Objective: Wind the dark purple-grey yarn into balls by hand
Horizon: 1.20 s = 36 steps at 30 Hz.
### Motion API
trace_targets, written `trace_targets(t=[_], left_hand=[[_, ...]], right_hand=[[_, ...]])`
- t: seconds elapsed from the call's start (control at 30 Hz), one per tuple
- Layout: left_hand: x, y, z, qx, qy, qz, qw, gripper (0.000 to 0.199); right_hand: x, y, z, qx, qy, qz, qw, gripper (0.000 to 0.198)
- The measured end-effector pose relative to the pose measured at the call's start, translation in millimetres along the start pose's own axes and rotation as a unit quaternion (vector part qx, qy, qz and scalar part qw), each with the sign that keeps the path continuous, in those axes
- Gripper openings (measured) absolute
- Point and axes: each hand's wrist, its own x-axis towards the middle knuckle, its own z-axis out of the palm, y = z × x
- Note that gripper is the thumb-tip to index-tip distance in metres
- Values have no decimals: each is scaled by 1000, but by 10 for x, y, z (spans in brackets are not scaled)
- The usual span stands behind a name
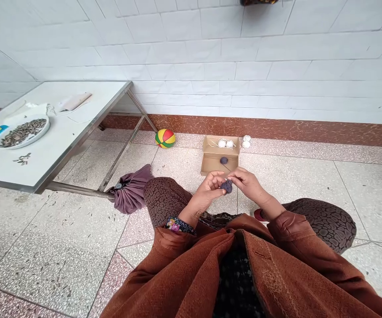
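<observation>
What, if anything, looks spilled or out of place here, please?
Husk-like bits lie on the table beside the heaped plate, and similar dark flecks litter the floor nearby, so some may have spilled.

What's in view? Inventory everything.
cardboard box: one, brown, on floor
yarn balls: two, dark; one held, one in box
white balls: four, white; two in box, two beside
table: one, white top, left
plate: one, white, on table
small pieces: many, brown, on plate and table
bright items: several, multicoloured, on table
toy ball: one, multicoloured, by table
cloth bag: one, purple, by table
wall: one, white, ahead
left fingers and right fingers: two sets, bare, at held ball
sleeves: two, brown, below
</observation>
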Motion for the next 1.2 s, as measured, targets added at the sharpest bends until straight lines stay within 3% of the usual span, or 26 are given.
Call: trace_targets(t=[0.17,0.3,0.47,0.67,0.73,0.83,0.97,1.07,1.2], left_hand=[[54,-62,-53,-21,99,28,995,53],[84,-112,-89,33,147,41,988,51],[66,-99,-81,74,110,24,991,58],[-8,2,-1,45,-34,-4,998,57],[-8,13,12,3,-23,11,1000,57],[27,-21,-8,-39,54,31,997,55],[75,-106,-63,-19,150,35,988,50],[79,-133,-86,36,156,35,987,50],[42,-102,-86,99,106,14,989,52]], right_hand=[[-257,-29,268,22,-15,12,1000,20],[-312,-194,286,21,-62,-26,998,21],[-145,-298,60,26,-56,-60,996,21],[16,-109,-80,16,20,6,1000,19],[-33,-38,-16,14,36,33,999,20],[-170,-13,133,15,24,47,998,21],[-306,-133,263,34,-42,-1,999,18],[-312,-256,247,39,-92,-51,994,17],[-255,-330,125,37,-72,-61,995,17]])
